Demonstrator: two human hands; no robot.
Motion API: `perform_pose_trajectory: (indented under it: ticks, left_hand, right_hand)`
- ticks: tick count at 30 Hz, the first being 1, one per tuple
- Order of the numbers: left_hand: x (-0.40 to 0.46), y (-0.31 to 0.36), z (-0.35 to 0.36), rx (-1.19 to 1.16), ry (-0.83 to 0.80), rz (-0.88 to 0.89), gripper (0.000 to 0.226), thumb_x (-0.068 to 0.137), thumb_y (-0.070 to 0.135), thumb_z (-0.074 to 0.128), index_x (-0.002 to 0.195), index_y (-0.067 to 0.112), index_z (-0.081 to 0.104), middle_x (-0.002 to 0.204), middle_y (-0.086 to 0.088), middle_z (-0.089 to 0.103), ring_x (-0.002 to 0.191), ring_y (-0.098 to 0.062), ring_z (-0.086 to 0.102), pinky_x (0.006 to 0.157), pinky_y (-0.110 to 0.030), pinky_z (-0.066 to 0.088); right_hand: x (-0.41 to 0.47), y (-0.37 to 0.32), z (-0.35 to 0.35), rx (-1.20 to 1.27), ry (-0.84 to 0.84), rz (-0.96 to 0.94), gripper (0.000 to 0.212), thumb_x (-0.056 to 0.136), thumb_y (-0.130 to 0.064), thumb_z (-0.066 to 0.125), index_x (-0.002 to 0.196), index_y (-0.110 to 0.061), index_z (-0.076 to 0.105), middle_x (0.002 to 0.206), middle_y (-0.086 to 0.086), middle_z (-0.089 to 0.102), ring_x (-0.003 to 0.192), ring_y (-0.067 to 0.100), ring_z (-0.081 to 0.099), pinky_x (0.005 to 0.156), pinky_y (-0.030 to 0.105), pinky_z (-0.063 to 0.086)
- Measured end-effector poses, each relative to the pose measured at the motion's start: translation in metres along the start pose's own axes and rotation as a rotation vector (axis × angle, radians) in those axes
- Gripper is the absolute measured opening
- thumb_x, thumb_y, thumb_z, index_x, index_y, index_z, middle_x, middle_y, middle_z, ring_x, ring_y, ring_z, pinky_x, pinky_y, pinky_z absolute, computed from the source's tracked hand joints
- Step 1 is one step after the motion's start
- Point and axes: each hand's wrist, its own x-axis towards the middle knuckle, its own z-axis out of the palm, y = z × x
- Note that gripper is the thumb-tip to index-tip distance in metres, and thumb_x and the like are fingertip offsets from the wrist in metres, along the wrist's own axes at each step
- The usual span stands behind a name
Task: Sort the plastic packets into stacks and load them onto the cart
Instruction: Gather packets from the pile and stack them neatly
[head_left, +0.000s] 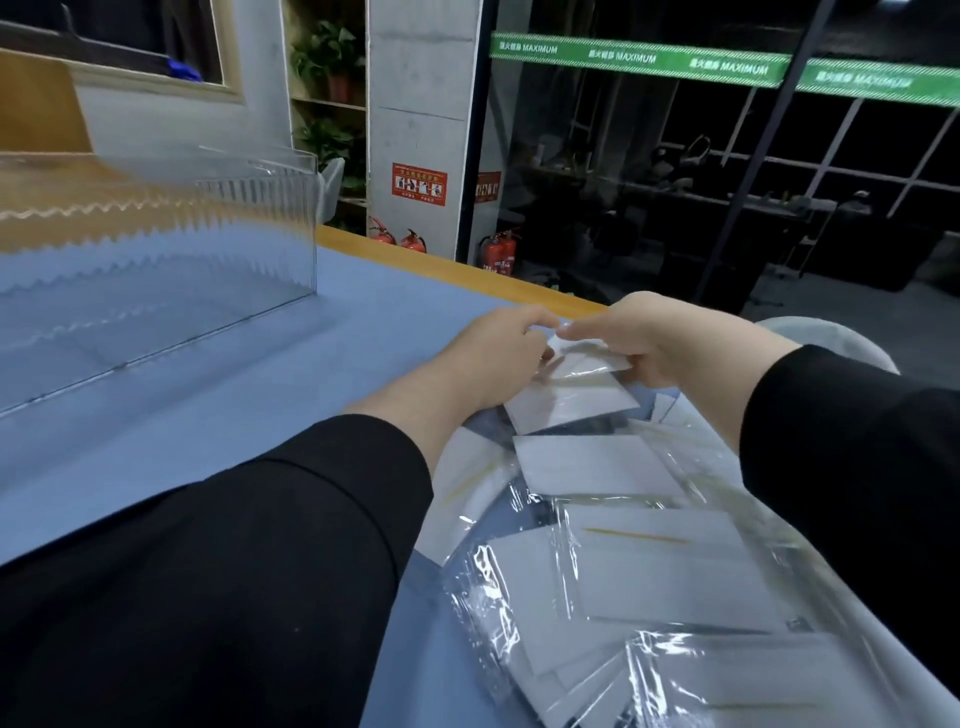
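Note:
Several clear plastic packets with white inserts (623, 545) lie in a loose overlapping pile on the blue table cover, lower right. Above the far end of the pile, both hands meet on one small packet (587, 361). My left hand (498, 353) pinches its left corner with curled fingers. My right hand (649, 338) grips its right side, thumb on top. Both arms wear black sleeves. No cart is in view.
A clear acrylic rack with a row of ridged slots (156, 234) stands on the table at the left. The table's wooden edge (467, 267) runs along the far side. Fire extinguishers (498, 252) and a concrete pillar stand beyond; a pale chair back (836, 340) is at right.

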Motion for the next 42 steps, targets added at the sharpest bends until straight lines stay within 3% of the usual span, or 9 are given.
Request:
perform_pose_trajectory:
  ticks: [4, 9, 14, 17, 23, 28, 35, 39, 42]
  left_hand:
    - [-0.005, 0.001, -0.006, -0.17, 0.15, 0.046, 0.033, 0.103, 0.016, 0.034, 0.119, 0.029, 0.059, 0.106, -0.002, 0.069, 0.103, -0.027, 0.065, 0.086, -0.047, 0.058]
    - [-0.005, -0.004, -0.019, 0.147, 0.503, 0.217, 0.025, 0.109, 0.034, 0.036, 0.107, 0.022, 0.057, 0.09, -0.003, 0.067, 0.084, -0.026, 0.06, 0.076, -0.049, 0.053]
    - [-0.022, 0.026, -0.005, 0.262, 0.376, 0.372, 0.027, 0.108, 0.041, 0.038, 0.105, 0.024, 0.059, 0.085, -0.005, 0.068, 0.08, -0.028, 0.061, 0.075, -0.052, 0.053]
    - [-0.047, 0.077, 0.014, 0.06, 0.23, 0.38, 0.041, 0.104, 0.056, 0.035, 0.112, 0.026, 0.062, 0.097, -0.007, 0.071, 0.092, -0.026, 0.066, 0.081, -0.052, 0.055]
    - [-0.135, 0.201, 0.113, -0.487, -0.088, 0.236, 0.046, 0.102, 0.063, 0.035, 0.114, 0.032, 0.066, 0.098, 0.004, 0.074, 0.092, -0.015, 0.072, 0.092, -0.046, 0.058]
    - [-0.197, 0.24, 0.185, -0.672, 0.02, 0.095, 0.07, 0.089, 0.074, 0.045, 0.099, 0.008, 0.066, 0.097, -0.016, 0.07, 0.089, -0.034, 0.069, 0.088, -0.053, 0.058]
    - [-0.247, 0.267, 0.248, -0.709, 0.186, 0.043, 0.056, 0.1, 0.05, 0.055, 0.058, 0.02, 0.032, 0.051, 0.013, 0.03, 0.052, -0.009, 0.029, 0.049, -0.021, 0.027]
    - [-0.241, 0.247, 0.266, -0.539, 0.185, 0.053, 0.026, 0.097, 0.024, 0.061, 0.073, 0.017, 0.064, 0.059, 0.013, 0.056, 0.06, -0.01, 0.05, 0.057, -0.023, 0.042]
    - [-0.235, 0.245, 0.266, -0.555, 0.215, 0.011, 0.016, 0.094, 0.013, 0.061, 0.09, 0.022, 0.072, 0.077, 0.007, 0.073, 0.071, -0.01, 0.066, 0.072, -0.032, 0.054]
  right_hand:
    - [0.0, -0.001, 0.009, 0.137, 0.023, -0.065, 0.038, 0.087, -0.005, 0.075, 0.122, 0.0, 0.062, 0.088, 0.012, 0.068, 0.065, 0.021, 0.065, 0.057, 0.026, 0.051]
    - [-0.044, 0.0, -0.036, 0.382, 0.218, -0.343, 0.082, 0.085, -0.009, 0.078, 0.154, -0.021, 0.035, 0.093, -0.004, 0.066, 0.083, 0.012, 0.074, 0.088, 0.039, 0.059]
    - [-0.141, 0.052, -0.114, 0.465, 0.347, -0.394, 0.076, 0.086, -0.011, 0.078, 0.151, -0.025, 0.04, 0.125, -0.007, 0.057, 0.089, 0.013, 0.076, 0.076, 0.031, 0.063]
    - [-0.196, 0.099, -0.142, 0.564, 0.45, -0.365, 0.074, 0.089, -0.008, 0.075, 0.15, -0.029, 0.039, 0.104, -0.016, 0.061, 0.08, 0.005, 0.074, 0.058, 0.018, 0.056]
    - [-0.265, 0.167, -0.184, 0.696, 0.596, -0.449, 0.082, 0.085, -0.017, 0.08, 0.148, -0.045, 0.036, 0.105, -0.019, 0.07, 0.103, 0.016, 0.072, 0.091, 0.047, 0.058]
    - [-0.313, 0.196, -0.194, 0.679, 0.653, -0.563, 0.07, 0.088, -0.016, 0.075, 0.144, -0.039, 0.041, 0.083, -0.027, 0.067, 0.085, 0.003, 0.068, 0.073, 0.019, 0.055]
    - [-0.348, 0.264, -0.204, 0.572, 0.431, -0.444, 0.029, 0.084, -0.019, 0.076, 0.111, -0.022, 0.066, 0.102, -0.002, 0.076, 0.097, 0.019, 0.073, 0.078, 0.032, 0.059]
    - [-0.348, 0.293, -0.226, 0.302, 0.23, -0.302, 0.022, 0.083, -0.028, 0.08, 0.104, -0.026, 0.072, 0.093, -0.012, 0.077, 0.086, 0.007, 0.073, 0.086, 0.033, 0.057]
    - [-0.336, 0.298, -0.239, 0.153, 0.274, -0.33, 0.029, 0.079, -0.031, 0.084, 0.096, -0.034, 0.061, 0.081, -0.017, 0.067, 0.07, 0.003, 0.062, 0.065, 0.017, 0.048]
